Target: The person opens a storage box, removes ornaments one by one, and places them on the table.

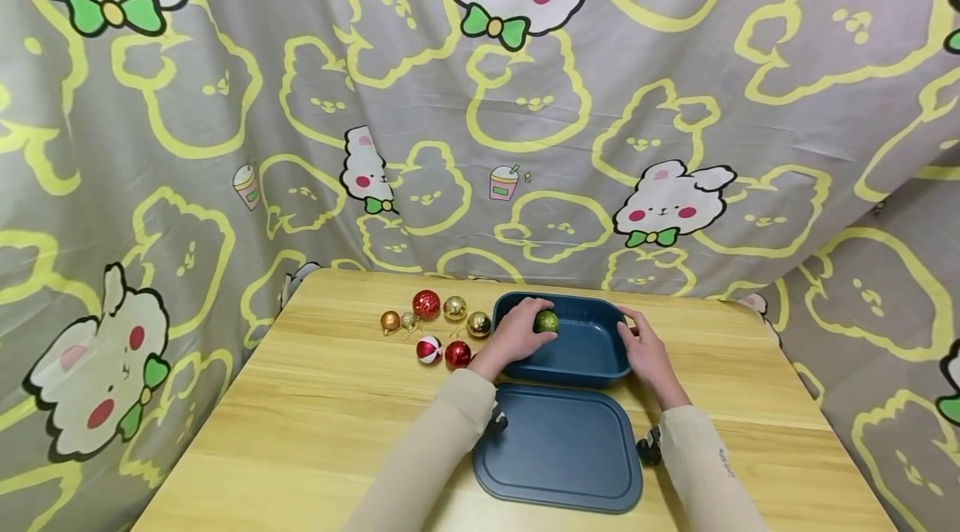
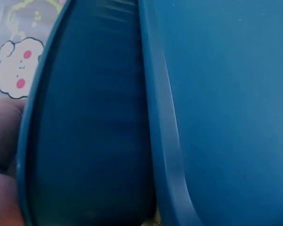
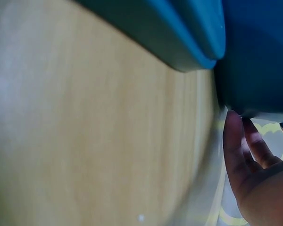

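Observation:
In the head view, a dark blue rectangular container (image 1: 588,346) stands near the back of the table. My left hand (image 1: 517,332) reaches over its left part, fingers and thumb around a green glittery ball ornament (image 1: 548,321). At the right end, my right hand (image 1: 651,357) grips the container by its rim. The left wrist view has the container's outer wall (image 2: 89,117), with left fingers (image 2: 4,136) above the rim; the ball is hidden there. In the right wrist view, my right hand (image 3: 262,183) has thumb and fingers at the container's edge (image 3: 254,89).
A flat blue lid (image 1: 558,449) lies on the wooden table (image 1: 300,432) in front of the container. Several ball ornaments sit left of it, among them a red glittery ball (image 1: 426,304), a red-and-white ball (image 1: 429,349) and a copper ball (image 1: 390,321). A patterned curtain (image 1: 420,115) hangs behind.

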`<state>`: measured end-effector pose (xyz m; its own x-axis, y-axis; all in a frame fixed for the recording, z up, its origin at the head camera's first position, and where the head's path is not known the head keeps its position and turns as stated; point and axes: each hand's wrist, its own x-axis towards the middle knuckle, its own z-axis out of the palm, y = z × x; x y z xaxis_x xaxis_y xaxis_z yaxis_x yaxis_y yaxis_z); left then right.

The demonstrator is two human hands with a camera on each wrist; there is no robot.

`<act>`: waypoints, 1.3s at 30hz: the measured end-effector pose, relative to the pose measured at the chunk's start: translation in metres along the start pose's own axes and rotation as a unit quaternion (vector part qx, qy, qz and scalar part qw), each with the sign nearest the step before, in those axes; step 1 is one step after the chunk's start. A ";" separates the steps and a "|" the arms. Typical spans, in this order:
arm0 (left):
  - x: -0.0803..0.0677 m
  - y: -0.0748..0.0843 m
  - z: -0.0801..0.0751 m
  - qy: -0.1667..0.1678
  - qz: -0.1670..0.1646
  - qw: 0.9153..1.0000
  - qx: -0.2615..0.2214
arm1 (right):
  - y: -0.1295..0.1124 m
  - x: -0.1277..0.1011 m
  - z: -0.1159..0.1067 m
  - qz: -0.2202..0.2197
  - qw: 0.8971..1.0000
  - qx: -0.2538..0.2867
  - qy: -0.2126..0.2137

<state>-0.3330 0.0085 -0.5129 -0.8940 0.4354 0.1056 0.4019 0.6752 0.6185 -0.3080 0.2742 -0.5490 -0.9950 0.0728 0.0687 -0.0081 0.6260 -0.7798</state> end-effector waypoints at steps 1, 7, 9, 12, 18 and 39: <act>0.001 0.000 0.002 -0.002 -0.006 1.000 0.006 | 0.000 0.000 0.001 0.001 1.000 0.000 -0.001; 0.002 -0.003 0.007 -0.019 -0.021 0.999 0.045 | 0.001 -0.001 0.003 0.005 1.000 -0.003 -0.003; 0.002 -0.003 0.008 -0.022 -0.016 0.998 0.059 | 0.002 -0.001 0.003 0.005 1.000 -0.004 -0.002; 0.001 -0.002 0.008 -0.025 -0.009 0.997 0.073 | 0.002 -0.001 0.002 0.005 1.000 -0.003 -0.001; -0.001 0.000 0.007 -0.028 -0.003 0.997 0.077 | 0.002 -0.001 0.002 0.005 1.000 0.000 -0.004; -0.001 -0.005 0.006 0.031 0.021 0.999 -0.035 | -0.002 -0.001 -0.001 0.006 1.000 -0.004 -0.001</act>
<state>-0.3329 0.0082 -0.5203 -0.8879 0.4233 0.1799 0.4270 0.6132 0.6646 -0.3071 0.2735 -0.5474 -0.9952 0.0786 0.0579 0.0048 0.6316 -0.7752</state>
